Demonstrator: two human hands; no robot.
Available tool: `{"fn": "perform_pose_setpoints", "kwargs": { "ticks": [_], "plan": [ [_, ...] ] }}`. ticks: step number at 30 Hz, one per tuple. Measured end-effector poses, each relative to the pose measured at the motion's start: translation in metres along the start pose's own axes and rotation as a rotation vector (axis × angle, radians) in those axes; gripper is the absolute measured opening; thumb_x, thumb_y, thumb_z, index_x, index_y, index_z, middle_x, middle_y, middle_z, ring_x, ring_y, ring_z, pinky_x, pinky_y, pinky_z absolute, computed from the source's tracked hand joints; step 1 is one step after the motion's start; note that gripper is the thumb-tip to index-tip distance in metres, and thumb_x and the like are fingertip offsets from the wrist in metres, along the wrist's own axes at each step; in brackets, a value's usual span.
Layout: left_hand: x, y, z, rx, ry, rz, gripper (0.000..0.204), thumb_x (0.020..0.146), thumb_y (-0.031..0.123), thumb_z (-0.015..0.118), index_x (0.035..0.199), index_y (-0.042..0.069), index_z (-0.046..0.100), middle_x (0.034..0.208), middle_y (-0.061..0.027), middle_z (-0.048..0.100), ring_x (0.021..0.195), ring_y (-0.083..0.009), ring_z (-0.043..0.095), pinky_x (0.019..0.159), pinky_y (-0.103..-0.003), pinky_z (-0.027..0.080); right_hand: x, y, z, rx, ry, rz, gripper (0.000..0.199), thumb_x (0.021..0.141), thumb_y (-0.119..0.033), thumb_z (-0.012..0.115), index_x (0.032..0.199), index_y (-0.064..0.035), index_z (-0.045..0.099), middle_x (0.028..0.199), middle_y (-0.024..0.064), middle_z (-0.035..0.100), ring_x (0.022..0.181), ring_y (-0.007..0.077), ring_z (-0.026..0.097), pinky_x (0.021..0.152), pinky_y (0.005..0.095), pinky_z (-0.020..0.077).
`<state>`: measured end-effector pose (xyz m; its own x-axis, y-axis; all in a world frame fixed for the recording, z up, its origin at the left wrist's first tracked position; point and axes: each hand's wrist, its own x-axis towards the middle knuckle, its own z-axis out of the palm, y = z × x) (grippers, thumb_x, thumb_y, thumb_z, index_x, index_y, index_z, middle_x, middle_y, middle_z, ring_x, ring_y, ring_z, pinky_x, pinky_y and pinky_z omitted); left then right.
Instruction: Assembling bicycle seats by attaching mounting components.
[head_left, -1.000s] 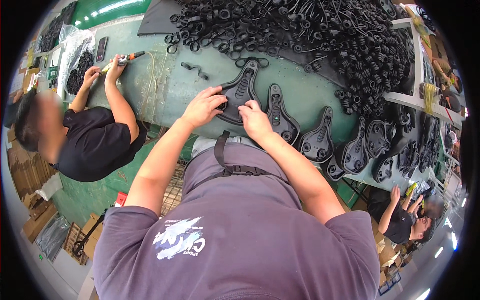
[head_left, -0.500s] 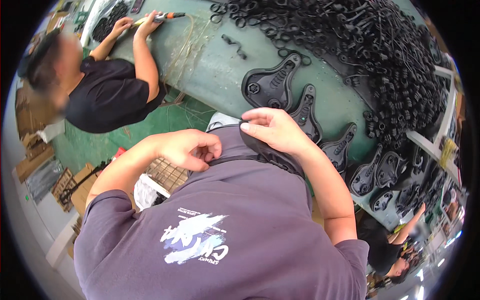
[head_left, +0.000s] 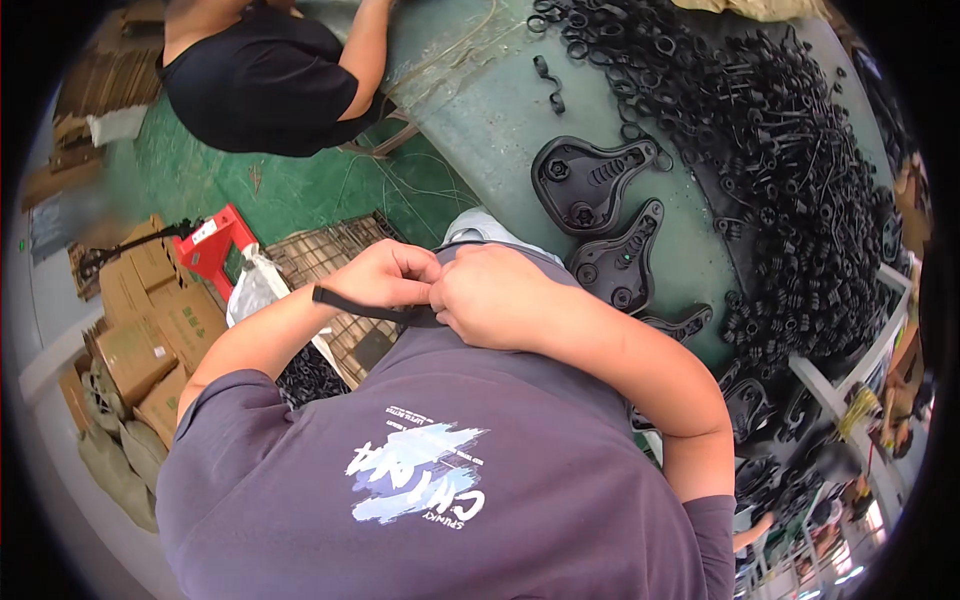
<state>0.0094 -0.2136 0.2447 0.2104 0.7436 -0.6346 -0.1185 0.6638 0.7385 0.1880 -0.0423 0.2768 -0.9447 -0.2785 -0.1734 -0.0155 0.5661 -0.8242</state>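
Note:
My left hand and my right hand meet over my lap, fingers pinched against each other. What lies between the fingertips is hidden. Under them rests a narrow black piece, seen nearly edge-on; its rounded tip sticks out past my left wrist, and its shape looks like a bicycle saddle's nose. To the right, on the green table, black bicycle saddles lie with their undersides up: one farther off, another nearer, partly beside my right forearm.
A big heap of black rings and clamps covers the table's right part. A person in black works at the far left. At left stand a red pallet jack, cardboard boxes and a wire basket.
Both hands came together; my right hand moved left and down from the black piece's tip. That tip now points left instead of away. The view has shifted, showing more of the left floor.

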Motion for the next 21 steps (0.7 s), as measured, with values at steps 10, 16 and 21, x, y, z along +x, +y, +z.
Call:
{"fn": "perform_pose_setpoints", "kwargs": {
  "ticks": [10,16,21],
  "plan": [
    [-0.031,0.013,0.029,-0.168,0.067,-0.007,0.012,0.094,0.0,0.074,0.098,0.004,0.064,0.095,0.0008,0.069,0.089,-0.0052,0.064,0.08,-0.024,0.053,-0.01,-0.016,0.034,-0.385,0.251,0.064,0.021,0.087,-0.015,0.068,0.103,-0.0033,0.064,0.091,0.0142,0.068,0.068,0.0256,0.074,0.054,0.0361,0.0596],
    [-0.025,0.019,0.038,0.038,0.057,-0.034,0.039,0.095,0.003,0.076,0.132,0.007,0.066,0.102,0.0064,0.068,0.096,-0.0048,0.061,0.087,-0.026,0.052,-0.007,-0.013,0.016,-0.357,0.215,-0.004,0.019,0.089,-0.015,0.067,0.103,-0.0033,0.068,0.093,0.0165,0.07,0.077,0.0302,0.076,0.065,0.0431,0.0607],
    [-0.006,0.039,0.003,0.007,-0.185,-0.206,0.023,0.098,0.005,0.076,0.12,0.003,0.07,0.101,0.0038,0.07,0.095,-0.0057,0.063,0.087,-0.028,0.053,-0.042,0.024,-0.027,0.347,0.132,0.052,0.039,0.088,-0.022,0.078,0.121,-0.0027,0.07,0.113,0.0177,0.074,0.103,0.0336,0.074,0.088,0.0445,0.0584]
  ]
}}
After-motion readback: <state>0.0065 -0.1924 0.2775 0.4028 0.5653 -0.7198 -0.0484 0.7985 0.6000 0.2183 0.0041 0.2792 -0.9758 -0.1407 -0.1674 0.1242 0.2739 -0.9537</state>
